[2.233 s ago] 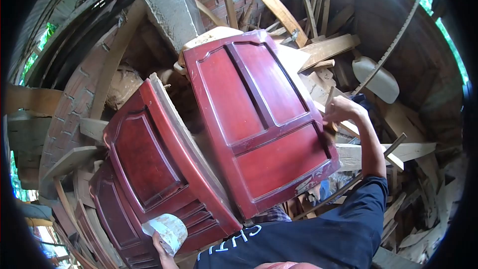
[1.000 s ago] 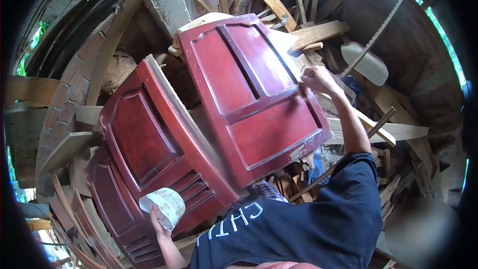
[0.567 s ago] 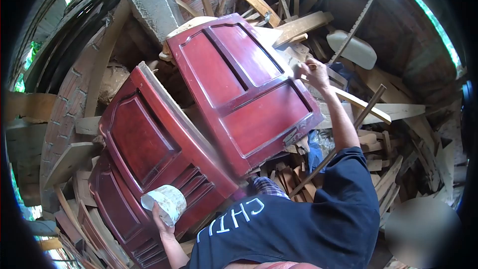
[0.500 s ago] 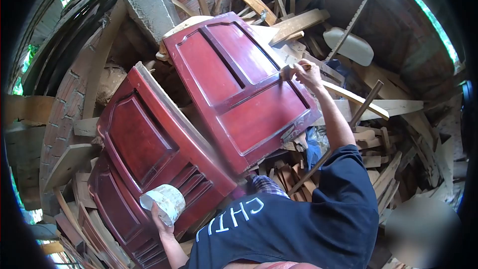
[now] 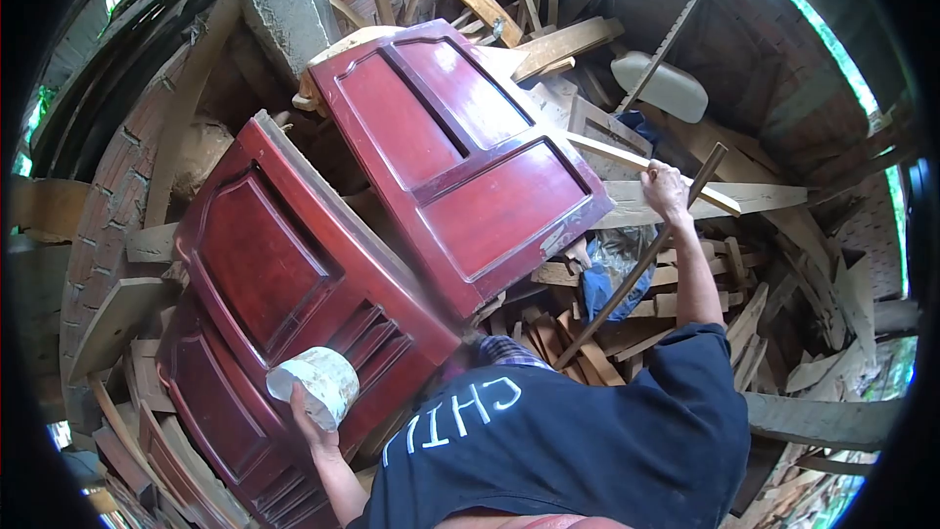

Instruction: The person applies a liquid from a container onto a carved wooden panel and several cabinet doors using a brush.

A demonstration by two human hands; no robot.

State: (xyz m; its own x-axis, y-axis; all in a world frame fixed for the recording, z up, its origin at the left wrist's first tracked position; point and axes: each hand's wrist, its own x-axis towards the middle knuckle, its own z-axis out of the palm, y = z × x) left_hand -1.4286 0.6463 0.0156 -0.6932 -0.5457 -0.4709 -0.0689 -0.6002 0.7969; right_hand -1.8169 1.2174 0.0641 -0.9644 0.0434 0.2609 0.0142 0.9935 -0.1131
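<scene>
My left hand (image 5: pixel 315 423) is closed around a white, stained container (image 5: pixel 331 384), in front of the lower left red door panel (image 5: pixel 259 269). My right hand (image 5: pixel 667 194) is closed beside a wooden pole, to the right of the upper red panel (image 5: pixel 441 132). It grips a brush, mostly hidden by the fingers; only a small brown part shows. Both panels are glossy dark red with raised frames and lean at an angle. Bare, worn patches show on the upper panel's lower right edge.
A slanted wooden pole (image 5: pixel 636 269) and a long plank (image 5: pixel 715 198) lie near my right arm. Scrap wood is piled at right and left. A blue and clear plastic bag (image 5: pixel 617 284) sits below the upper panel. A concrete post (image 5: pixel 277 5) and white jug (image 5: pixel 659 86) are behind.
My right hand has moved right and down, off the upper panel, with the brush. My left hand still holds the container. The whole view has shifted slightly.
</scene>
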